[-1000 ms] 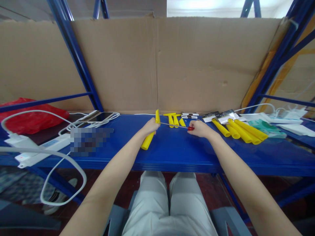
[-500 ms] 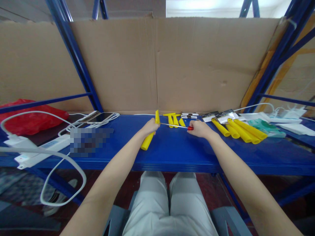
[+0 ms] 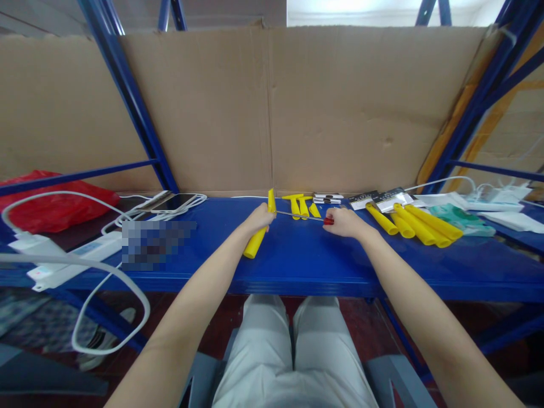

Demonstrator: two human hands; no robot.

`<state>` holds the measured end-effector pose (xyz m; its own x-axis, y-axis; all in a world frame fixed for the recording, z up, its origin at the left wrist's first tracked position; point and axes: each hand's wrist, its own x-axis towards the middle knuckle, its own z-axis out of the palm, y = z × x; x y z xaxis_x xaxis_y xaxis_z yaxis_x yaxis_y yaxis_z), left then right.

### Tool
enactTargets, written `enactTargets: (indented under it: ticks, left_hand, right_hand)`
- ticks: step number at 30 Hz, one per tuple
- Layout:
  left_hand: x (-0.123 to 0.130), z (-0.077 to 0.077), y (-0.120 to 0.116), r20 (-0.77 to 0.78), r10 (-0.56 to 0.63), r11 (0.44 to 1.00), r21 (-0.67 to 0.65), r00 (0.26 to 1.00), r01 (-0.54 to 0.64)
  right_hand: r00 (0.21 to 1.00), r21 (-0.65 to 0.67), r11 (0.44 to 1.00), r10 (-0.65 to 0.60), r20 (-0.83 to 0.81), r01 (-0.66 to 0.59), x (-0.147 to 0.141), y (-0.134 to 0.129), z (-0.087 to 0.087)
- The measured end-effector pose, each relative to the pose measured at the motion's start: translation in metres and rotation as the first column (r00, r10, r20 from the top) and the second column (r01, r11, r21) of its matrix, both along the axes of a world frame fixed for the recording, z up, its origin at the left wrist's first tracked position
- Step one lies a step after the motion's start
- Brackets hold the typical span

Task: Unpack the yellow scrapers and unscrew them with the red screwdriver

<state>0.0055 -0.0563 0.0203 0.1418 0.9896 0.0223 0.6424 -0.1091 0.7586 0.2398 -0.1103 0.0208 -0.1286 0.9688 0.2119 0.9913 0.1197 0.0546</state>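
Observation:
My left hand [image 3: 260, 217] is closed around a yellow tool [image 3: 254, 245]; its tube-like handle sticks out below the fist and its flat yellow head above. In my right hand [image 3: 345, 222] is the red handle of a screwdriver [image 3: 328, 221]. Its long metal shaft runs left and meets the yellow tool at my left hand; the tip's exact contact is hidden. Beyond the shaft lie several small yellow parts [image 3: 294, 207] and a small stack of black-and-white packets [image 3: 327, 198].
At the right, several yellow handles [image 3: 419, 225] lie beside black-and-white cards [image 3: 389, 199] and a green plastic bag [image 3: 461, 220]. To the left are a phone with white cables [image 3: 174, 205], a power strip [image 3: 76, 262] and a red bag [image 3: 55, 201]. Cardboard [image 3: 204, 113] stands behind the blue table [image 3: 297, 266].
Both hands keep their grips and nearly the same positions. The red screwdriver handle looks slightly turned in my right hand.

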Motion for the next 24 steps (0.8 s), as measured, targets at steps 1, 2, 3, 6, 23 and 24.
enactTargets:
  ticks: [1, 2, 3, 6, 23, 24]
  left_hand:
    - [0.0001, -0.0002, 0.0001, 0.000, -0.008, 1.000, 0.005, 1.000, 0.008]
    - [0.0002, -0.0003, 0.0002, 0.000, -0.019, 1.000, 0.011, 1.000, 0.019]
    - [0.0004, -0.0004, 0.0003, 0.000, -0.031, 0.999, 0.015, 1.000, 0.031]
    - [0.0007, -0.0004, 0.0001, -0.003, -0.047, 0.999, 0.013, 0.999, 0.047]
    - [-0.0002, -0.0039, 0.0042, -0.017, -0.018, 1.000, 0.021, 1.000, 0.018]
    - [-0.0002, -0.0039, 0.0045, -0.020, -0.017, 1.000, 0.019, 1.000, 0.017]
  right_hand:
    - [1.000, -0.001, 1.000, -0.007, 0.004, 0.007, 0.0007, 0.0002, 0.0006]
    - [1.000, -0.001, 1.000, -0.019, 0.008, 0.019, 0.0014, 0.0005, 0.0013]
    - [0.999, -0.001, 0.999, -0.033, 0.010, 0.033, 0.0021, 0.0008, 0.0018]
    - [0.998, 0.013, 0.998, -0.063, -0.003, 0.063, 0.0033, 0.0018, 0.0021]
    - [0.996, -0.025, 0.997, -0.076, -0.037, 0.075, 0.0010, -0.0002, 0.0013]
    - [0.996, -0.031, 0.997, -0.074, -0.047, 0.072, 0.0012, -0.0003, 0.0015]
